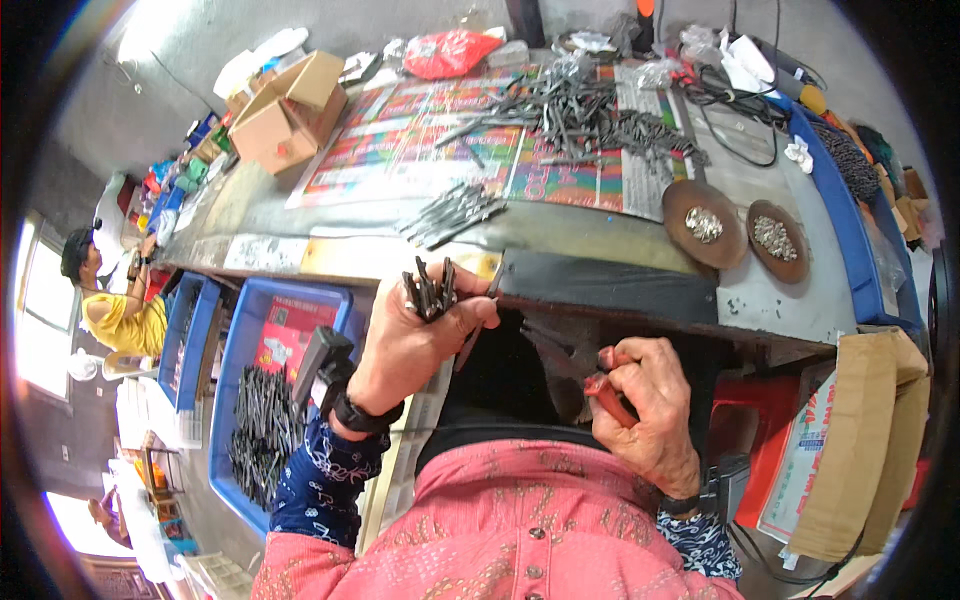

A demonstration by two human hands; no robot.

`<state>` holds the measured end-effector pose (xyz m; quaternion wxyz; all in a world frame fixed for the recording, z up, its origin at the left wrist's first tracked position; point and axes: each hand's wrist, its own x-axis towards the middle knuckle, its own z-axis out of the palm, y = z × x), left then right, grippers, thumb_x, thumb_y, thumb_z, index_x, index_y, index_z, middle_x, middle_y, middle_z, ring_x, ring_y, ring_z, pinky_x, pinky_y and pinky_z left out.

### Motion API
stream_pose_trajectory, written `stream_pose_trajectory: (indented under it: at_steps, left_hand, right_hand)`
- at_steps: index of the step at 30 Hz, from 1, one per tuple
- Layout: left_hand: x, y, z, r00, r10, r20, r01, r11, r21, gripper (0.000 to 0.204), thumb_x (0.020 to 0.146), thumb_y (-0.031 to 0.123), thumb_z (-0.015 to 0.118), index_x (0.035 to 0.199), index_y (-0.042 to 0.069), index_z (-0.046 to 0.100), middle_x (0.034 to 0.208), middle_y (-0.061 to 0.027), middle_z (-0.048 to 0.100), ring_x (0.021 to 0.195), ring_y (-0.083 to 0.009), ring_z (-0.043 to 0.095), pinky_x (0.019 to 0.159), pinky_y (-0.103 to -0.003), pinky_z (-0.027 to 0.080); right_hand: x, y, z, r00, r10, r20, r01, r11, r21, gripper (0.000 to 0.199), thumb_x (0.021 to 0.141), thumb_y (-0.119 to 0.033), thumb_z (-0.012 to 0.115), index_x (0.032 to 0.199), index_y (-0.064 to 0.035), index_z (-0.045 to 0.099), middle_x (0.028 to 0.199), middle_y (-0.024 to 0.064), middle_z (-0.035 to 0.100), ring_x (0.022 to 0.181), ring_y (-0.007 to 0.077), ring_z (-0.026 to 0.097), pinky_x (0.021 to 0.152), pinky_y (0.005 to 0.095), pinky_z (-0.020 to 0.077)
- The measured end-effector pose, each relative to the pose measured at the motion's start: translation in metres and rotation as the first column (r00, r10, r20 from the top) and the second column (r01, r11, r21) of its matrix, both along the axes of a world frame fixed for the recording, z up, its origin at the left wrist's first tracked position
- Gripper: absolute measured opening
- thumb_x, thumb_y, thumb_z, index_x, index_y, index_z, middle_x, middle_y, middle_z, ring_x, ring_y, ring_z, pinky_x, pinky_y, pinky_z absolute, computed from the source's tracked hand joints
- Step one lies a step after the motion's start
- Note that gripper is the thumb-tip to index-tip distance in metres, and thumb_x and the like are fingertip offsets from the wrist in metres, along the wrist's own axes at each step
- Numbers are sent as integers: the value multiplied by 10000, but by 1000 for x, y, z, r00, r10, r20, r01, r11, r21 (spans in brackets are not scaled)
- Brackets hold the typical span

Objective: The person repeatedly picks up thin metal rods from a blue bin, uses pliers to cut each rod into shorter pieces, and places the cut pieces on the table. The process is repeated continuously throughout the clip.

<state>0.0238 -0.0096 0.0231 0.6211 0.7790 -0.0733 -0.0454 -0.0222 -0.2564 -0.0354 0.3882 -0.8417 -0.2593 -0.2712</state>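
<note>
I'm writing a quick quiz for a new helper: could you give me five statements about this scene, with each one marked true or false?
1. The left hand holds a bunch of dark strips. True.
2. The right hand is empty. False: it grips a red-handled tool.
3. Two brown dishes on the right hold small silvery pieces. True.
4. The red bag lies at the near edge of the table. False: it lies toward the far edge.
5. The blue bin beside the left forearm contains dark strips. True.
</note>
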Motion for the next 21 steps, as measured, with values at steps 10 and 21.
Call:
stream_pose_trajectory:
  at_steps: [10, 21]
  left_hand:
    - [-38, 5, -11, 912, -241, -331, 9, 819, -573, 133, 995, 108, 584, 1117, 56, 582, 811, -108, 671, 425, -19, 310, 391, -193, 225]
    - [-48, 11, -18, 900, -302, -314, 70, 811, -580, 130, 977, 110, 612, 1090, 62, 572, 834, -124, 684, 435, -32, 353, 396, -194, 233]
  right_hand:
    - [-21, 2, 12, 998, -17, 67, 32, 974, -223, 268, 649, -118, 762, 874, -50, 633, 1031, 132, 575, 929, 306, 568, 803, 452, 408]
    - [-24, 5, 7, 994, 6, 110, 26, 955, -294, 232, 668, -127, 741, 834, -53, 597, 1006, 128, 555, 885, 296, 555, 742, 441, 422]
